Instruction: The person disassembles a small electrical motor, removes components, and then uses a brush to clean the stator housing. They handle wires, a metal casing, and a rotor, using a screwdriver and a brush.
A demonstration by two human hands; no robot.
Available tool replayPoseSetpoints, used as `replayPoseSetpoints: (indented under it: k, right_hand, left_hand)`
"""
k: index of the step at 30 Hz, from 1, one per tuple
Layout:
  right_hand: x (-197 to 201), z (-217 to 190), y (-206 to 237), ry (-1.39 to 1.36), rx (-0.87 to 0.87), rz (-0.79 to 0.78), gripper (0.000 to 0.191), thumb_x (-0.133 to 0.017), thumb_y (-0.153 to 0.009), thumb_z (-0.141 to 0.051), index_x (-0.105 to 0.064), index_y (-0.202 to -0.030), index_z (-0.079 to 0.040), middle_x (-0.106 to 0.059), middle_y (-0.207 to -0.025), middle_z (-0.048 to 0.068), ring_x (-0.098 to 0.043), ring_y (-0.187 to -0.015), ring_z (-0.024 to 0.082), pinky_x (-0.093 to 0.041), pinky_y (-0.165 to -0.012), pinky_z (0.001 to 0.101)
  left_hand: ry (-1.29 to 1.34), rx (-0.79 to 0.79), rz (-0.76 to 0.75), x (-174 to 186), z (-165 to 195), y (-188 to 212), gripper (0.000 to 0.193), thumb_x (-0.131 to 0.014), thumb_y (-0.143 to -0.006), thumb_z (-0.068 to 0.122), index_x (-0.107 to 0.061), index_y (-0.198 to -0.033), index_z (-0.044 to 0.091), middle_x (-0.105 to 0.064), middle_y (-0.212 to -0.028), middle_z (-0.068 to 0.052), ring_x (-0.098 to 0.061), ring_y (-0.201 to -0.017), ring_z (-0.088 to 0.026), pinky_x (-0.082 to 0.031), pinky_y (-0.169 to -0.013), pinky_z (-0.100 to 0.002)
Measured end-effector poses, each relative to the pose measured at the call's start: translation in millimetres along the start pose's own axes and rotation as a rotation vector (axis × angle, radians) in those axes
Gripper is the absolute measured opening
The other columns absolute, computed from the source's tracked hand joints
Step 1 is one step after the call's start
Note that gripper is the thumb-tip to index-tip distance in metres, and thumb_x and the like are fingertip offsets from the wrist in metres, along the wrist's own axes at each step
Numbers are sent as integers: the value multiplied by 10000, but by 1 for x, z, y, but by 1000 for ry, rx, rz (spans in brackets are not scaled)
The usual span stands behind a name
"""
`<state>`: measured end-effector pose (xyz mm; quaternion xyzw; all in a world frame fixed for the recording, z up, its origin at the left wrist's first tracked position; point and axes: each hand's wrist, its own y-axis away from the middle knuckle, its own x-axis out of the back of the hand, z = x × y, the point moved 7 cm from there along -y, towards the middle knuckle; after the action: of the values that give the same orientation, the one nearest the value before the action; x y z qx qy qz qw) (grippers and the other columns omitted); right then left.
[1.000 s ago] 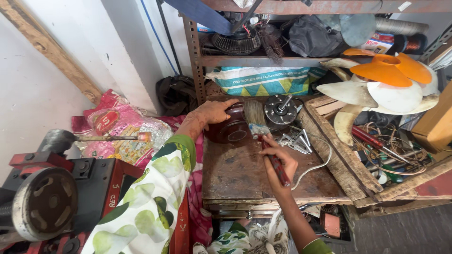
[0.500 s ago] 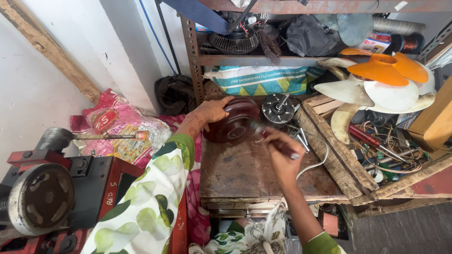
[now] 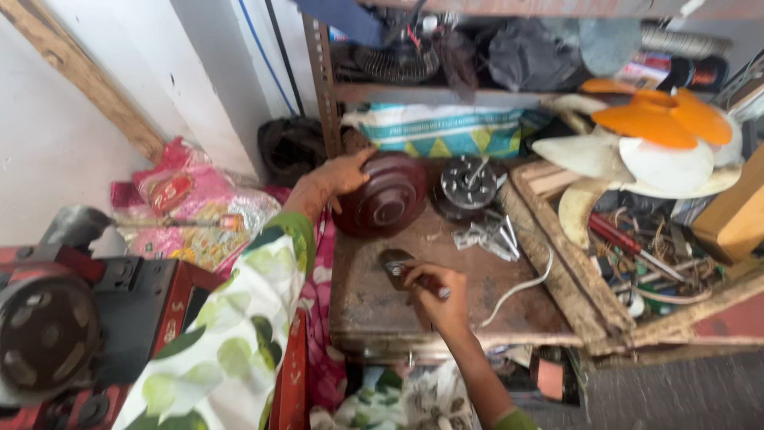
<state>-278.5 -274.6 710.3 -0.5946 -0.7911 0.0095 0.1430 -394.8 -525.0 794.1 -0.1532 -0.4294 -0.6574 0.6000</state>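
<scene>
Two hands work here: the left hand (image 3: 338, 177) grips the top edge of a dark red dome cover (image 3: 382, 195) tilted up on the counter (image 3: 469, 295), while the right hand (image 3: 434, 291) is closed round a red-handled tool (image 3: 402, 269). Steadying the cover firmly seems wise. The counter is worn metal, littered with a rotor (image 3: 468, 183) and foil scraps; cluttered shelves (image 3: 446, 91) and fan blades (image 3: 652, 151) crowd behind.
</scene>
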Motion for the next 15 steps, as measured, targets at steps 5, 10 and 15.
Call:
replayPoseSetpoints:
  k: [5, 10, 15]
  right_hand:
    - [36, -87, -31, -29, 575, 262, 188, -605, -870, 103, -763, -907, 8, -752, -1244, 215, -699, -1257, 389, -516, -1094, 461]
    - [0, -73, -28, -308, 476, 53, 176, -600, -860, 44, -695, -994, -21, -671, -1345, 198, -657, -1237, 362, -563, -1057, 435]
    - [-24, -22, -1, 74, 513, -93, 146, -662, -754, 63, -717, -877, 7, -761, -1171, 194, -743, -1065, 296, -581, -872, 406]
  left_hand:
    - [-68, 39, -25, 3, 2, 0, 724, -520, -1012, 236, -151, -1596, 454, -352, -1622, -104, -659, -1186, -409, -631, -639, -405]
    - [-42, 23, -38, 1, 2, -2, 706, -505, -1015, 191, -176, -1598, 417, -359, -1630, -101, -645, -1202, -414, -635, -647, -416]
    - [34, 31, 3, 8, -14, -2, 664, -508, -1031, 176, -250, -1605, 387, -460, -1575, -176, -649, -1199, -484, -619, -644, -478]
